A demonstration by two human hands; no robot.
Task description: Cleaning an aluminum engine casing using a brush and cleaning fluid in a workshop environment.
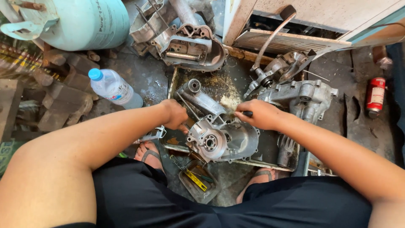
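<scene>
Cleaning step: left hand [175, 115] clenched on the crankcase [221, 137] edge, right hand [259, 115] gripping a brush [240, 112] in the tray [270, 145]. Next probably needs steadier bracing.

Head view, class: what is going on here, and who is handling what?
A person squats over a shallow metal tray on a grimy floor. The left hand steadies a grey engine casing in the tray, its grip closed on a thin metal rod. The right hand holds a dark-handled tool against the casing's top edge. More casings lie around: one to the right, another beyond the tray. A water bottle and a pale gas cylinder sit on the left.
</scene>
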